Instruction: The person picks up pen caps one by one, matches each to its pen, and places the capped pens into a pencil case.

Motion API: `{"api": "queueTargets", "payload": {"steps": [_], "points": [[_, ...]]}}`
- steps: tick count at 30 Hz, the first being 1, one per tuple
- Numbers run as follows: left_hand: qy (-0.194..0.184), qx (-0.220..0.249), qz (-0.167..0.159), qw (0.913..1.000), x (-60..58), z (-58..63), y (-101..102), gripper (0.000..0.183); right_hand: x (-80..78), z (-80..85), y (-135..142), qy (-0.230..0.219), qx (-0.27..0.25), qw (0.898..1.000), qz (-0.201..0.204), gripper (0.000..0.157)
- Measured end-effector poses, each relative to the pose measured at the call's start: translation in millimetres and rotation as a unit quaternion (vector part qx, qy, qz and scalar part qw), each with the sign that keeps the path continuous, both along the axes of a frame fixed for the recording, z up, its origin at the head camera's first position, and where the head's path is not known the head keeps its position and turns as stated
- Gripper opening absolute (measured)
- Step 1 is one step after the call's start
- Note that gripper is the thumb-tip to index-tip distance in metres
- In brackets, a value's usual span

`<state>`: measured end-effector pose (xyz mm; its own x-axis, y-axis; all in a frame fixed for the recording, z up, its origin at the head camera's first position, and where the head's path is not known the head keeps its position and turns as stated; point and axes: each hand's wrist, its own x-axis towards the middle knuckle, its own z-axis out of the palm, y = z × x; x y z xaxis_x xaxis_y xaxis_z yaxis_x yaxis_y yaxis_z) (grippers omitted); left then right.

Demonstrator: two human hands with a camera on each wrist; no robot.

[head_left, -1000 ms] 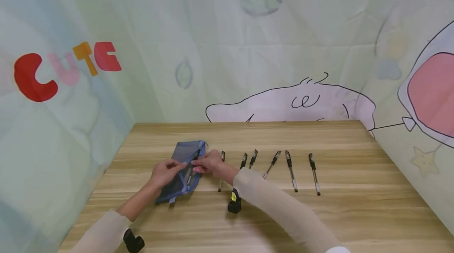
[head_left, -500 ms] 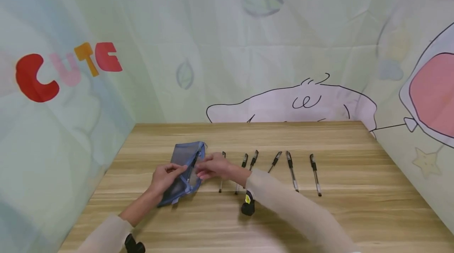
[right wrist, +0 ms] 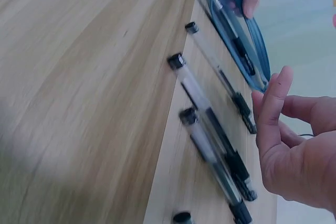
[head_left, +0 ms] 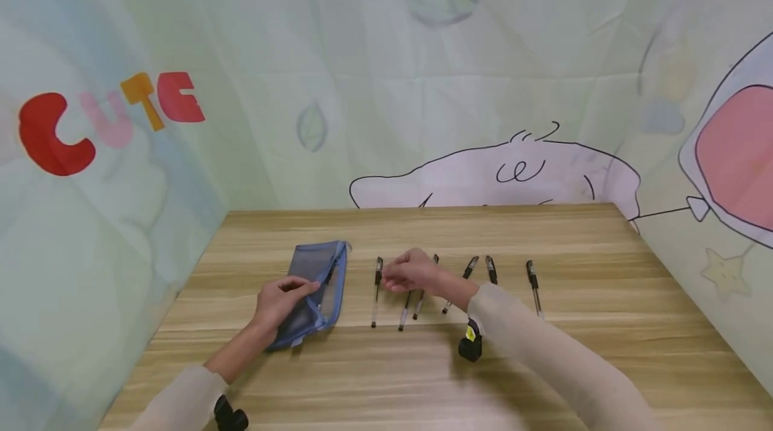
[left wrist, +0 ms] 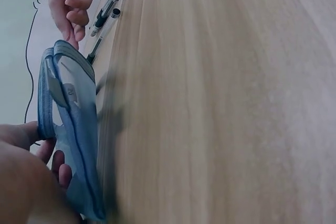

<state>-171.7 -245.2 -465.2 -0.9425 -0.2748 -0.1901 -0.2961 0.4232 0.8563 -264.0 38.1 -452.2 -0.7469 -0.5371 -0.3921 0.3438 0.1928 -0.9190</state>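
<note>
My left hand [head_left: 282,303] pinches the opened edge of a blue mesh zip pouch [head_left: 311,256] on the left part of the table. The pouch gapes, and a pen [right wrist: 242,51] lies inside it, as the right wrist view shows. Over the row of pens hovers my right hand [head_left: 413,271], holding nothing, its fingers loosely bent. Closest to its fingertips is the leftmost pen [head_left: 376,297], a clear gel pen with a black cap and grip. Just below the hand lie two more pens, one [head_left: 404,313] partly hidden by it.
Farther right on the wooden table [head_left: 386,377] lie a slanted pen [head_left: 461,283], another pen [head_left: 491,270] partly covered by the right sleeve, and the rightmost pen [head_left: 534,286]. A printed cloth backdrop [head_left: 272,115] stands behind and at both sides.
My right hand has left the pouch opening, let go of the pen inside, and moved right over the loose pens. My left hand keeps its pinch on the pouch.
</note>
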Motion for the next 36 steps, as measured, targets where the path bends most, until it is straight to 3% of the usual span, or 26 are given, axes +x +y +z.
{"api": "queueTargets", "payload": {"steps": [7,13,28,36], "points": [[0.024,0.017,0.007,0.9995,-0.3,-1.5,1.6,0.035,-0.4,-2.8,2.0,0.01,0.02,0.999,-0.024,0.026],[0.047,0.02,-0.012,0.9986,1.0,-3.6,0.4,0.04,2.8,-9.2,-5.7,0.025,0.039,0.998,-0.034,0.023],[0.039,0.011,-0.027,0.9988,2.8,-9.3,-0.3,0.044,1.8,-19.5,-17.2,0.124,0.109,0.986,-0.034,0.015],[0.035,0.02,-0.023,0.9989,3.1,-8.1,0.1,0.044,2.6,-9.7,-19.2,0.135,0.143,0.98,-0.019,0.012]]}}
